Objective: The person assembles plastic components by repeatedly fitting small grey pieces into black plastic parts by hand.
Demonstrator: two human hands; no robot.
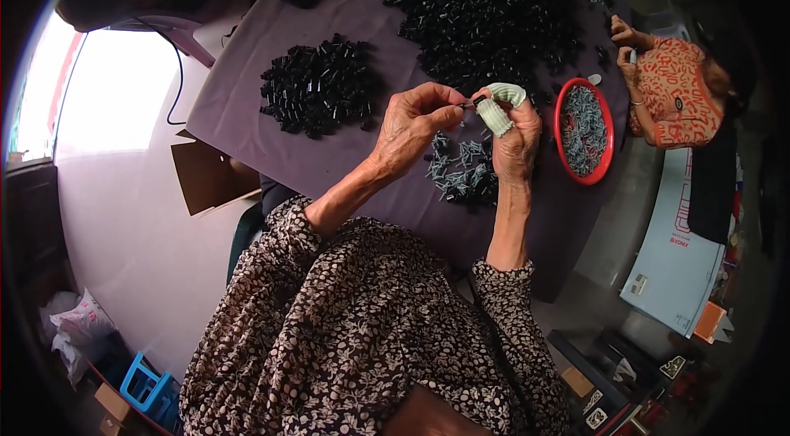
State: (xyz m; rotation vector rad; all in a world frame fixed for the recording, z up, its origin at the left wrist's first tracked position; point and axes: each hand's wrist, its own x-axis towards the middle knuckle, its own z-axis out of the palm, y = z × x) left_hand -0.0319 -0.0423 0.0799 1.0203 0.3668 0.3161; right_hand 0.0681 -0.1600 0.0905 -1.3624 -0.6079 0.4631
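Two hands meet above a dull purple tablecloth (239, 66). The left hand (403, 127) has its thumb and forefinger pinched at the tips around a thin piece (467, 104), too small to make out clearly. The right hand (516, 148), with pale green ribbed covers (494, 116) on some digits, has its fingers curled closed, gripping a small black part (480, 99) just beside the left fingertips.

Just below the hands on the cloth lies a loose heap of grey screw-like pieces (461, 166). More grey pieces (583, 132) fill a red bowl (610, 144) to the right. A huge spread of black parts (485, 8) lies beyond the hands, and a smaller pile (317, 86) sits to the left.

Writing shows in several places around the table. A co-worker across the right edge wears an orange shirt (671, 95) covered in bold red letter-like shapes. Below, a large pale box (666, 259) bears big red lettering, a smaller red line of print and a little label. At lower left, a white plastic bag (86, 317) carries reddish marks, too small to read.
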